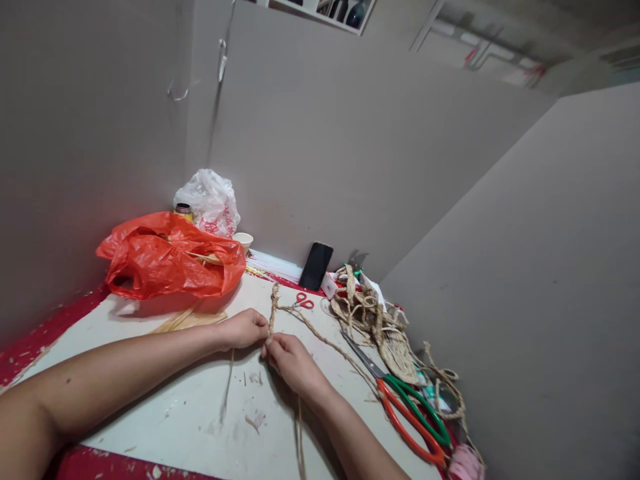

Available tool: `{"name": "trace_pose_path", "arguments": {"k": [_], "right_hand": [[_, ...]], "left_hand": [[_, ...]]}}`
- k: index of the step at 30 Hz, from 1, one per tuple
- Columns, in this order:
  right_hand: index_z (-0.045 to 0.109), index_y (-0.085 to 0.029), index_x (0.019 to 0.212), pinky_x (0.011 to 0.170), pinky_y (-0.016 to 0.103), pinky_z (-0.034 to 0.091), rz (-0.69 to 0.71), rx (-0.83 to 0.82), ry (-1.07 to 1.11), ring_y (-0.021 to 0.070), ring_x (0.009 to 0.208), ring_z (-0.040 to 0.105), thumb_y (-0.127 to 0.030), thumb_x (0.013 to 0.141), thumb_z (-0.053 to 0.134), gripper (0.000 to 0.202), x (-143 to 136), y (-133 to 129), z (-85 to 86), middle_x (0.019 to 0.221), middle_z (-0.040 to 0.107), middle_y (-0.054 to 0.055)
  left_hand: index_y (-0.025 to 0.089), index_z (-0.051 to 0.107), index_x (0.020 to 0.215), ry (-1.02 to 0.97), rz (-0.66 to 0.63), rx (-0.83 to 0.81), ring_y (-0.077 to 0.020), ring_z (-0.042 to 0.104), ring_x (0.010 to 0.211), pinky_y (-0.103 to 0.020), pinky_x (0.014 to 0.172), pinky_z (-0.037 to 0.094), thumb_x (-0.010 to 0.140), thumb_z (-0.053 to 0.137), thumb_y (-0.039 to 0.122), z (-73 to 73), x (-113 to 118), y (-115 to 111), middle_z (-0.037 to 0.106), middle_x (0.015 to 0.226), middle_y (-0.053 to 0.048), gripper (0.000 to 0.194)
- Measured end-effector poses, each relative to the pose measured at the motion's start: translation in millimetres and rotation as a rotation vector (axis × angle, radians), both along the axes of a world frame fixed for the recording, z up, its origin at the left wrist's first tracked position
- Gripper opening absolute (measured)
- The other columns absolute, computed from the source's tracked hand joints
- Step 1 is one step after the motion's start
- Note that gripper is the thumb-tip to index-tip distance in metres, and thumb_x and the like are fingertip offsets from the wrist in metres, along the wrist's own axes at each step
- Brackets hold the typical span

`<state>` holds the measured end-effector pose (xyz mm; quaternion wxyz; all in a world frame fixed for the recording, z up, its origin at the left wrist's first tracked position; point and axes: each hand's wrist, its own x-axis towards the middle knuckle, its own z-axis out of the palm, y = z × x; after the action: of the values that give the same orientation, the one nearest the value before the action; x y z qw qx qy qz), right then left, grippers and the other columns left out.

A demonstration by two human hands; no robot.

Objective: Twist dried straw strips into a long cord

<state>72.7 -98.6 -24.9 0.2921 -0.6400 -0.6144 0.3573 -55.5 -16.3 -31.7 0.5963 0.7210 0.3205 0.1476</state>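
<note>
A pale worktop point(150, 427) with red borders stands against grey walls. A large red plastic bag point(175, 260) fills its far left corner, with a crumpled white bag point(207, 193) behind. At the right edge lies a heap of coiled cords and woven pieces point(373, 320), which look already worked.

Large scissors point(379, 378) with one green and one orange handle lie along the right edge, blades slightly apart. A black phone point(317, 265) leans upright at the far edge. Flat straw-coloured strips point(187, 320) lie beside the red bag, towards the left edge.

Two bare hands meet near the middle of the worktop. The left hand point(245, 329) has its grip pressed together, pinching the lower part of a plaited cord point(275, 303). The right hand point(287, 357) has its grip closed on the same cord, just nearer the near edge. The cord points towards the far edge, and a thinner side cord point(325, 339) branches off it towards the large scissors.

The stretch beyond the fingers looks firmly plaited. Loose strands point(301, 440) hang towards the near edge, seemingly unworked, so the piece appears partly made; how much is left cannot be told.

Smallest are a pale cup point(243, 240) beside the red bag and small red-handled scissors point(303, 305) beside the cord.
</note>
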Motion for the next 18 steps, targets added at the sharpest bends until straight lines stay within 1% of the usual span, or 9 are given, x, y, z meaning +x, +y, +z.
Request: {"name": "trace_pose_path", "arguments": {"k": [2, 4, 7, 9, 11, 14, 16, 17, 18], "right_hand": [[0.055, -0.017, 0.067, 0.055, 0.025, 0.034, -0.009, 0.1, -0.181, 0.0147, 0.058, 0.051, -0.022, 0.086, 0.036, 0.027, -7, -5, 0.3, 0.061, 0.058, 0.004], [0.058, -0.016, 0.075, 0.061, 0.027, 0.035, -0.024, 0.128, -0.366, 0.0186, 0.069, 0.058, -0.022, 0.087, 0.035, 0.027, -10, -9, 2.7, 0.076, 0.066, 0.01], [0.06, -0.015, 0.09, 0.061, 0.03, 0.034, -0.025, 0.083, -0.567, 0.0234, 0.074, 0.062, -0.025, 0.09, 0.032, 0.029, -13, -13, 6.7, 0.085, 0.069, 0.015], [0.059, -0.015, 0.095, 0.059, 0.031, 0.032, -0.011, 0.086, -0.652, 0.025, 0.072, 0.063, -0.025, 0.091, 0.031, 0.031, -16, -15, 7.8, 0.084, 0.069, 0.016], [0.059, -0.014, 0.096, 0.057, 0.031, 0.03, 0.024, 0.1, -0.705, 0.0246, 0.069, 0.063, -0.023, 0.091, 0.031, 0.03, -22, -20, 8.8, 0.082, 0.07, 0.016], [0.059, -0.015, 0.093, 0.055, 0.03, 0.028, 0.155, 0.138, -0.727, 0.0219, 0.064, 0.061, -0.023, 0.091, 0.032, 0.028, -31, -33, 15.1, 0.079, 0.07, 0.014], [0.061, -0.018, 0.087, 0.054, 0.029, 0.027, 0.261, 0.161, -0.685, 0.0201, 0.061, 0.058, -0.034, 0.09, 0.038, 0.028, -29, -41, 24.5, 0.076, 0.069, 0.011], [0.062, -0.019, 0.082, 0.054, 0.028, 0.028, 0.296, 0.163, -0.639, 0.0191, 0.06, 0.057, -0.04, 0.089, 0.04, 0.031, -25, -43, 30.3, 0.074, 0.069, 0.01], [0.062, -0.02, 0.076, 0.053, 0.027, 0.028, 0.301, 0.152, -0.577, 0.018, 0.059, 0.055, -0.046, 0.087, 0.043, 0.034, -18, -42, 36.2, 0.071, 0.067, 0.008]], "left_hand": [[0.016, 0.048, 0.056, -0.01, 0.015, -0.09, -0.0062, 0.031, 0.042, -0.022, 0.043, 0.02, 0.066, 0.051, 0.033, 2.7, 0, -1, 0.044, 0.047, 0.005, 0.02], [0.018, 0.043, 0.054, -0.005, 0.025, -0.172, -0.0051, 0.022, 0.037, -0.023, 0.04, 0.013, 0.065, 0.053, 0.034, 5.7, 0, -1, 0.034, 0.043, 0.008, 0.022], [0.019, 0.037, 0.053, -0.008, 0.014, -0.268, -0.0043, 0.018, 0.035, -0.023, 0.038, 0.009, 0.067, 0.053, 0.04, 8.2, 1, -2, 0.029, 0.042, 0.009, 0.031], [0.019, 0.037, 0.053, -0.026, 0.029, -0.265, -0.0038, 0.019, 0.035, -0.023, 0.037, 0.008, 0.067, 0.055, 0.044, 8.6, 1, -2, 0.029, 0.042, 0.009, 0.035], [0.018, 0.041, 0.055, -0.028, 0.046, -0.235, -0.0037, 0.02, 0.034, -0.022, 0.037, 0.009, 0.065, 0.059, 0.045, 9.0, 1, -3, 0.03, 0.04, 0.009, 0.034], [0.016, 0.05, 0.058, -0.01, 0.029, -0.222, -0.0039, 0.02, 0.032, -0.023, 0.037, 0.01, 0.062, 0.063, 0.043, 11.7, -1, -4, 0.031, 0.037, 0.01, 0.03], [0.016, 0.05, 0.056, -0.023, 0.01, -0.236, -0.0037, 0.018, 0.032, -0.023, 0.037, 0.009, 0.061, 0.064, 0.044, 15.0, -3, -4, 0.03, 0.035, 0.01, 0.032], [0.016, 0.048, 0.055, -0.035, 0.005, -0.246, -0.0036, 0.018, 0.032, -0.023, 0.038, 0.009, 0.061, 0.064, 0.045, 16.7, -3, -4, 0.03, 0.035, 0.009, 0.034], [0.017, 0.046, 0.054, -0.047, -0.004, -0.261, -0.0035, 0.018, 0.033, -0.024, 0.038, 0.009, 0.06, 0.065, 0.046, 18.2, -4, -3, 0.03, 0.036, 0.009, 0.035]]}}
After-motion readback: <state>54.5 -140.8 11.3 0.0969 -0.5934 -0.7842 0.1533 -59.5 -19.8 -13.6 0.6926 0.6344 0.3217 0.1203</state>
